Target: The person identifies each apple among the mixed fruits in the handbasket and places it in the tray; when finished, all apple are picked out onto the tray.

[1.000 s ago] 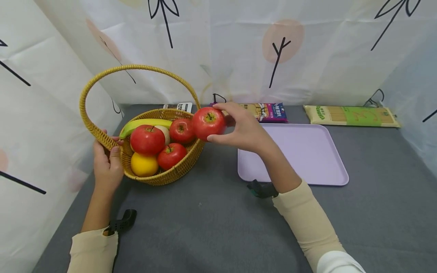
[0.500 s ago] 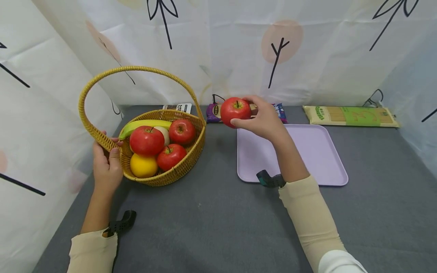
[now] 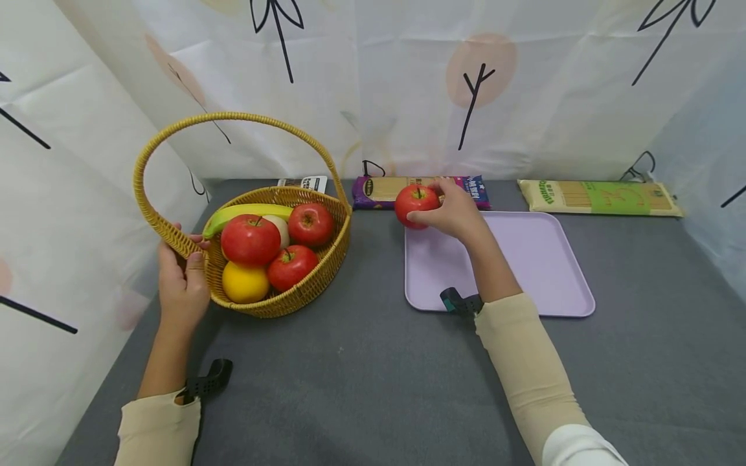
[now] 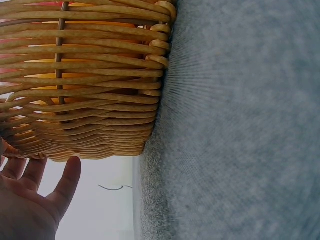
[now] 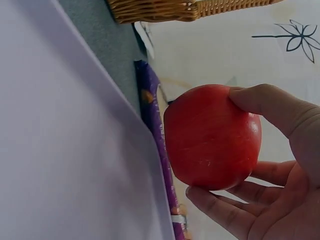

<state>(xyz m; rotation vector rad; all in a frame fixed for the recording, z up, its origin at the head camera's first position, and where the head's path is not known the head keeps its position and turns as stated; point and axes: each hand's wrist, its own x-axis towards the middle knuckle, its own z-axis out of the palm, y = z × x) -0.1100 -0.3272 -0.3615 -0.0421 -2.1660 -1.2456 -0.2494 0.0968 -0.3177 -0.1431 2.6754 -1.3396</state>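
A red apple [image 3: 415, 206] is held between the thumb and fingers of my right hand [image 3: 457, 210], over the far left corner of a lilac tray [image 3: 524, 265]. In the right wrist view the apple [image 5: 212, 137] shows close above the tray's rim. My left hand [image 3: 183, 285] grips the left side of a yellow wicker basket [image 3: 303, 294] where its tall handle meets the rim. Inside the basket lie several red apples [image 3: 252, 240], a banana [image 3: 247, 212], a yellow round fruit [image 3: 245, 282] and a pale round one [image 3: 278, 228]. The left wrist view shows my fingers [image 4: 67, 185] against the wicker.
Behind the tray lies a purple pasta packet [image 3: 379, 192], partly covered by the apple and hand. A green noodle packet [image 3: 600, 197] lies at the back right. Another small packet [image 3: 315, 183] shows behind the basket. A patterned cloth [image 3: 408, 84] hangs along the table's back.
My right hand has carried the apple rightward from the basket's right rim to the tray's far left corner, lowering it in the last half second. My left hand and the basket have stayed put.
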